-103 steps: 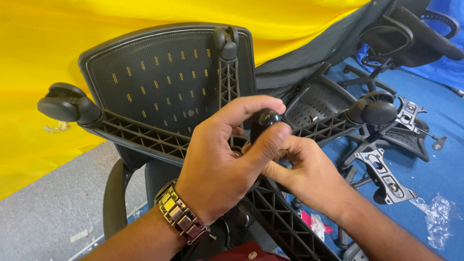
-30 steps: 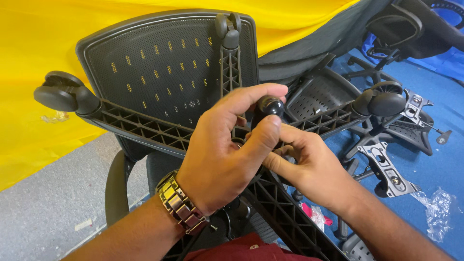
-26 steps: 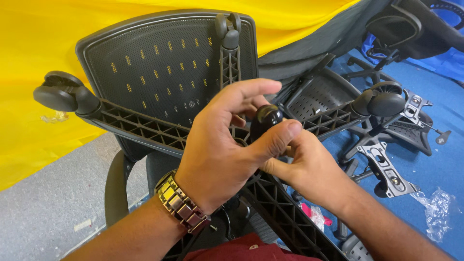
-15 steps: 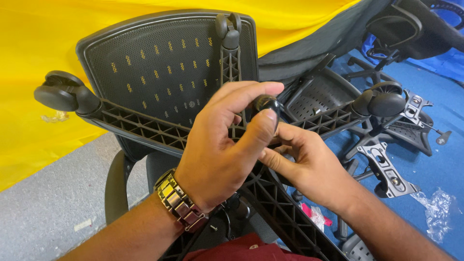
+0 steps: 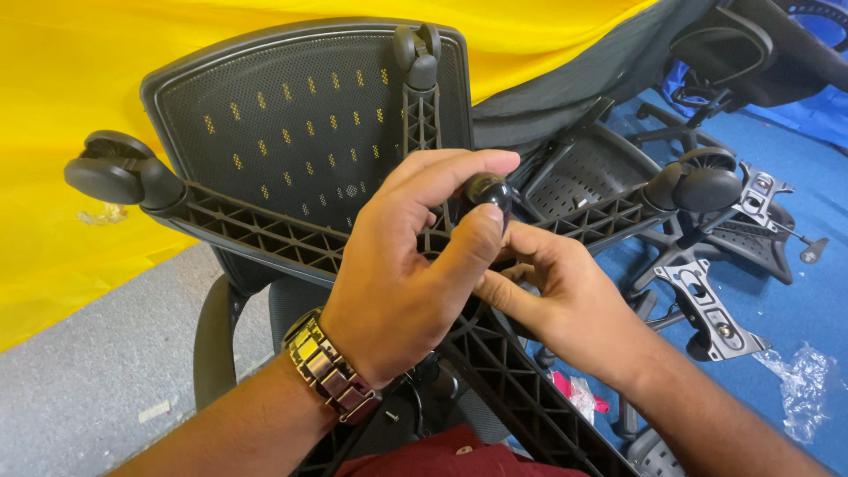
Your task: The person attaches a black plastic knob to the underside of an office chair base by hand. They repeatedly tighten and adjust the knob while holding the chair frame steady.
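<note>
We grip the black caster (image 5: 488,191) with our left hand (image 5: 402,274) at the hub of the chair base (image 5: 265,237); thumb now re-seated on top since 0.9 seconds ago. Our right hand (image 5: 552,296) pinches beneath.

Two hands (image 5: 415,283), four casters (image 5: 119,172), one star base (image 5: 265,234)

Metal-link wristwatch (image 5: 331,382), maroon garment (image 5: 450,459)

I see left hand (image 5: 389,291) gripping black caster (image 5: 488,192) at hub of upturned chair base (image 5: 265,234); right hand (image 5: 565,305) steadying beneath; mesh backrest (image 5: 291,115) behind.
</note>
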